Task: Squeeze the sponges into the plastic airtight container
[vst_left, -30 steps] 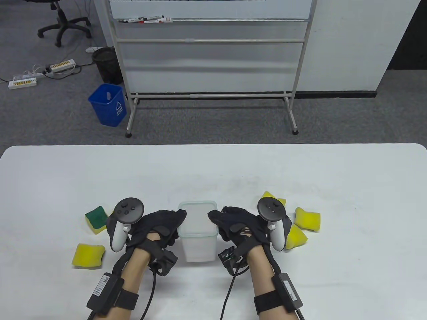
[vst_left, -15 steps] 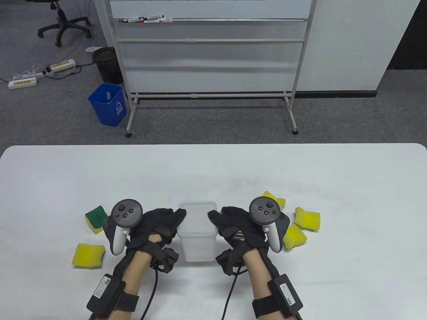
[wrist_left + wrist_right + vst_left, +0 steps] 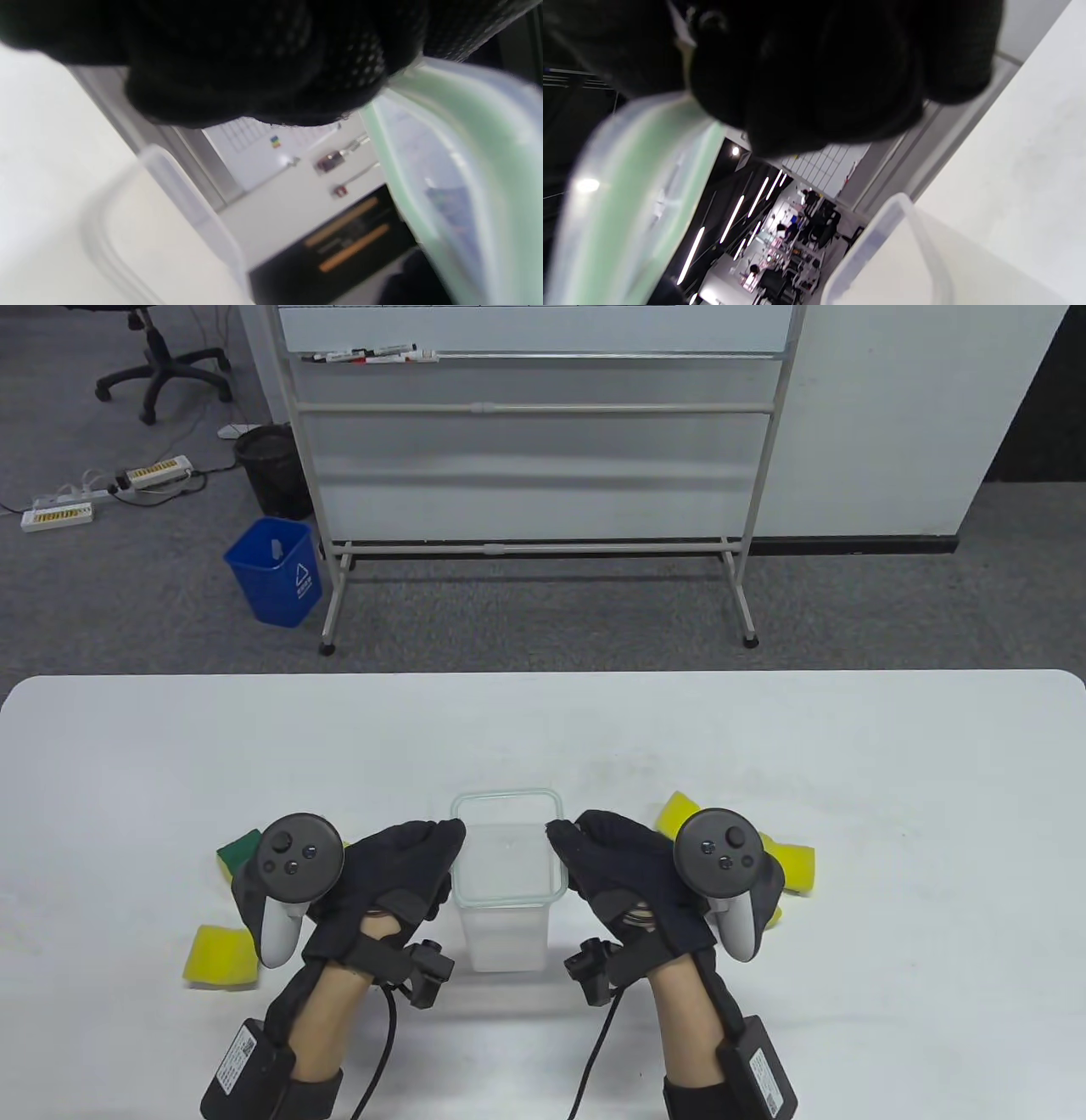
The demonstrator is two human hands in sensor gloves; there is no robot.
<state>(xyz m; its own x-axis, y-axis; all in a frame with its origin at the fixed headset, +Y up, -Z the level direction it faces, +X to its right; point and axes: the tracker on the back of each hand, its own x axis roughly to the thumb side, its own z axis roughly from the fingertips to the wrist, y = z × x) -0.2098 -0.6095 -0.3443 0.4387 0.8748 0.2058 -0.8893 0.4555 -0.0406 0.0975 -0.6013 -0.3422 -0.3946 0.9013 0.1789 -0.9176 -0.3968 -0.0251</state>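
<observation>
Your bench (image 3: 764,746) carries a clear plastic container (image 3: 502,937) at the near centre, standing upright; nothing shows through its translucent walls, so treat it as holding no sponges. Your hands grip its green-sealed lid (image 3: 507,848) from opposite sides, left hand (image 3: 399,874) on the left edge, right hand (image 3: 624,869) on the right edge, and both wrist views show the lid raised clear of the container rim. Expect the lid to be light, stiff and smooth; hold it by its edges. The yellow sponges (image 3: 222,955) lie on the bench to either side, one with a green scouring face (image 3: 236,848). Judge them soft and springy; grasp each across its width and compress before insertion.
</observation>
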